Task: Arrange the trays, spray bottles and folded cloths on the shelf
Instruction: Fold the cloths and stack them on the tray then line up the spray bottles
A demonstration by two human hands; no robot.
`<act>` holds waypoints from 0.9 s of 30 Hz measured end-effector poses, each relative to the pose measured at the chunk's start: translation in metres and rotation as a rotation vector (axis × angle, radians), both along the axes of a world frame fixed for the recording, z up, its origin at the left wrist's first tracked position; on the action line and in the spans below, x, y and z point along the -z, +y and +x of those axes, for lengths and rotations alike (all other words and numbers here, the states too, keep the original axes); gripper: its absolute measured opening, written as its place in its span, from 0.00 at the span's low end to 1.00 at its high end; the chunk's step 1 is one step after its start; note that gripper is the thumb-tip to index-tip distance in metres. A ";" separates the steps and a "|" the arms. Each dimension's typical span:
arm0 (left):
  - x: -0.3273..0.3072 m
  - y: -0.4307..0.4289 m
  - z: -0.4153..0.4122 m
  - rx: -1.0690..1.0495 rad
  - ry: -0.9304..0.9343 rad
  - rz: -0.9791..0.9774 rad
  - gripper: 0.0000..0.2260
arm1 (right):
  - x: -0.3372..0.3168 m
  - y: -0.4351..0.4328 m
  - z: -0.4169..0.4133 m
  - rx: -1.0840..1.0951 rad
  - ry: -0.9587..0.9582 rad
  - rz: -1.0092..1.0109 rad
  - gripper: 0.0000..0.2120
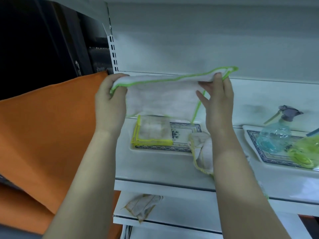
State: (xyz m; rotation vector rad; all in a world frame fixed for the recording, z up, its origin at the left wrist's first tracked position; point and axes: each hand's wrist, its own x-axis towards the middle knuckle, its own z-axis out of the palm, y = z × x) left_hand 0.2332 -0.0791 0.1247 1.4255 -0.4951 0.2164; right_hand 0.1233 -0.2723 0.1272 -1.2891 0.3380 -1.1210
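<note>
A white cloth with green edging (160, 99) hangs spread out above the shelf (155, 168), its top corners gripped by the left hand (110, 99) and pinched by the right hand (217, 104). Beneath it, a patterned tray (183, 135) on the shelf holds a folded yellow-edged cloth (153, 131), with a crumpled cloth (202, 152) lying over its right end. Further right, a second tray (269, 157) carries a clear spray bottle (274, 137), another rumpled cloth (143, 206) lies on the shelf below, and an orange sheet (48, 126) hangs to the left.
</note>
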 end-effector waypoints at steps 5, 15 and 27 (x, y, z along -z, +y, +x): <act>0.036 0.025 -0.016 -0.078 0.078 0.300 0.08 | 0.045 0.002 -0.034 0.133 0.300 -0.124 0.11; 0.082 0.042 -0.025 0.068 0.256 0.349 0.13 | 0.090 -0.001 -0.052 0.126 0.610 -0.248 0.19; 0.094 -0.016 0.041 -0.148 0.172 0.622 0.18 | 0.086 -0.048 0.029 0.148 1.130 -0.452 0.14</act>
